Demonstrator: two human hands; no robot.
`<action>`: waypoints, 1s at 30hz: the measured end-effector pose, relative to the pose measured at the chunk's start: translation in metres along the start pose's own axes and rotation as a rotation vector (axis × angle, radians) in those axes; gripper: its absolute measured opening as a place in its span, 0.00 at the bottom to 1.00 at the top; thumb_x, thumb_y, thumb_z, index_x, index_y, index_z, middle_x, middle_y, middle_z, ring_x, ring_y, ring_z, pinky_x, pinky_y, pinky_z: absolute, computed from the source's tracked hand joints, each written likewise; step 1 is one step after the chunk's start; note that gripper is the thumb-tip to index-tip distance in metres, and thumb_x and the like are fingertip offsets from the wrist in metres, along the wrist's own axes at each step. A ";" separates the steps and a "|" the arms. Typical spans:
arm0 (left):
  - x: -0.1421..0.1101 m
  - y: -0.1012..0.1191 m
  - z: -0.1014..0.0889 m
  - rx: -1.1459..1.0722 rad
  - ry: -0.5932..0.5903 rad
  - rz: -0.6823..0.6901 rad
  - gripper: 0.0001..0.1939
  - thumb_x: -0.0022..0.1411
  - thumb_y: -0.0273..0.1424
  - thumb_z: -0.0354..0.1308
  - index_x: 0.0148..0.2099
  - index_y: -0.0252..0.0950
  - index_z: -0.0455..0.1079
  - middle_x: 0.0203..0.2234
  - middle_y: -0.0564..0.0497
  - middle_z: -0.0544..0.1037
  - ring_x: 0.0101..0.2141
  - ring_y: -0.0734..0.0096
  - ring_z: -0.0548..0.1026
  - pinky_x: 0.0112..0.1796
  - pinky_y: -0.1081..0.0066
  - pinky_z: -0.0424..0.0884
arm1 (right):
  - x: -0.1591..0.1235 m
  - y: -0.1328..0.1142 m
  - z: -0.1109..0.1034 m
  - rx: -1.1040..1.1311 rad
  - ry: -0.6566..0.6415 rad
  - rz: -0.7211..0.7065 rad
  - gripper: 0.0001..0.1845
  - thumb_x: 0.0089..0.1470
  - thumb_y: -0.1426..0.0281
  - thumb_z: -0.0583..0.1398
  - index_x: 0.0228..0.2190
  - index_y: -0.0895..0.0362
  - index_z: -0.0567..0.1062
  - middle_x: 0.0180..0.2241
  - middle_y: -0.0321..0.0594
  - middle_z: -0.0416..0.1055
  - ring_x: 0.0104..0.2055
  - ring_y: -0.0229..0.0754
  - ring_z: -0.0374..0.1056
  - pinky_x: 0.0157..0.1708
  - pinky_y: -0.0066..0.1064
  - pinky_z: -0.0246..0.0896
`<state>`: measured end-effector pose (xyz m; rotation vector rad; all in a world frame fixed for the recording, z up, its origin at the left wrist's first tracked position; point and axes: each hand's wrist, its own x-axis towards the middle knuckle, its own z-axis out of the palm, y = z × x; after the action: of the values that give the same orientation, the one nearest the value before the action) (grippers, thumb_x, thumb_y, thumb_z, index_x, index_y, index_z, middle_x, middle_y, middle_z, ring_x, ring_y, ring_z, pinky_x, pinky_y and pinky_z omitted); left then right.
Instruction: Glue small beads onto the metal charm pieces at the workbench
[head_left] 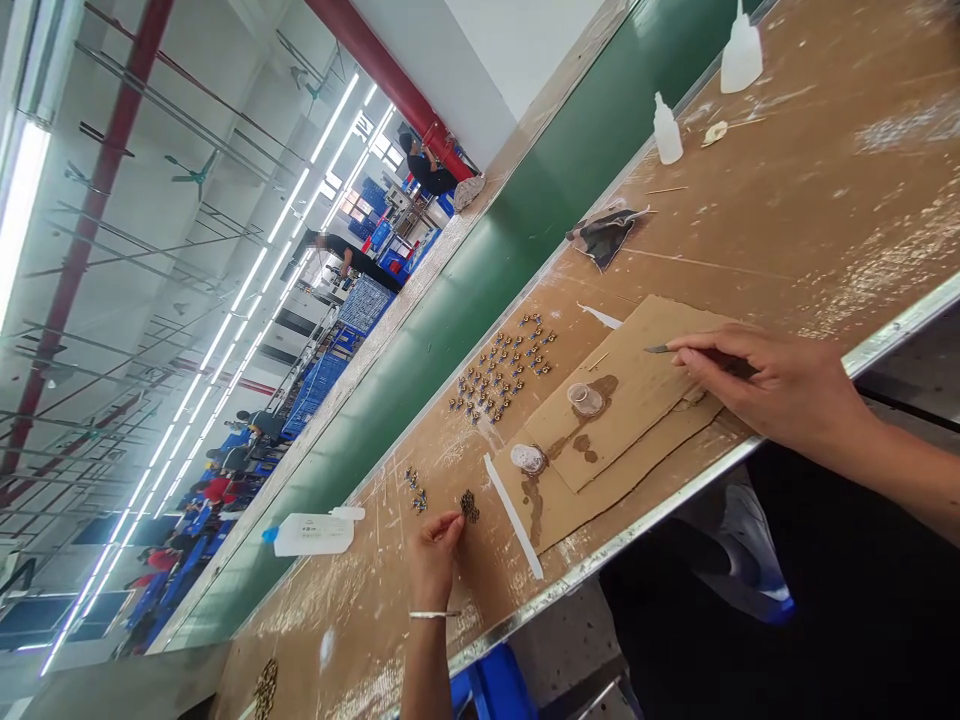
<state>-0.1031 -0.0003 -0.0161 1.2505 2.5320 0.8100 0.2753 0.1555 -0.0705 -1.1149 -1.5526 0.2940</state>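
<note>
My left hand (pixel 437 545) is closed in a pinch just beside a small pile of dark metal pieces (pixel 469 506); anything between its fingertips is too small to make out. Over the cardboard sheets (pixel 645 390), my right hand (pixel 757 375) grips a slim pointed metal tool (pixel 657 349), its tip towards the left. On the cardboard sit a small clear cup (pixel 585 400) with wet stains round it and a small dish of whitish stuff (pixel 528 459). Many small gold-and-blue pieces (pixel 495 370) lie spread out beyond the cardboard, and several more (pixel 415 490) near my left hand.
A white bottle with a blue cap (pixel 313 534) lies at the left. Two white squeeze bottles (pixel 667 132) stand at the far right, near a dark cloth (pixel 606 238). Behind the bench runs a green conveyor belt (pixel 480 260). Another brassy pile (pixel 265 690) lies lower left.
</note>
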 end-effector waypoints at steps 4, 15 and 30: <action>-0.005 -0.001 0.002 0.075 0.016 0.069 0.15 0.45 0.42 0.58 0.29 0.36 0.78 0.26 0.47 0.80 0.28 0.62 0.77 0.31 0.66 0.71 | 0.000 0.000 -0.001 -0.012 0.002 -0.003 0.13 0.56 0.62 0.53 0.33 0.53 0.75 0.34 0.30 0.73 0.30 0.31 0.68 0.20 0.19 0.60; -0.010 0.001 0.010 0.391 0.121 0.441 0.12 0.55 0.36 0.51 0.28 0.38 0.75 0.25 0.48 0.77 0.29 0.65 0.73 0.35 0.65 0.67 | 0.001 -0.001 0.000 -0.033 0.021 -0.047 0.12 0.56 0.65 0.53 0.32 0.55 0.75 0.32 0.31 0.73 0.28 0.30 0.68 0.20 0.19 0.58; -0.078 0.017 0.032 0.681 0.242 0.651 0.12 0.62 0.29 0.50 0.33 0.36 0.75 0.25 0.49 0.77 0.28 0.65 0.74 0.32 0.64 0.66 | -0.002 -0.001 -0.001 -0.029 -0.011 -0.030 0.10 0.55 0.66 0.55 0.33 0.55 0.76 0.32 0.32 0.73 0.28 0.30 0.67 0.23 0.19 0.59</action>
<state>-0.0305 -0.0411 -0.0377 2.3940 2.7032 0.1600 0.2754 0.1535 -0.0709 -1.1132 -1.5867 0.2586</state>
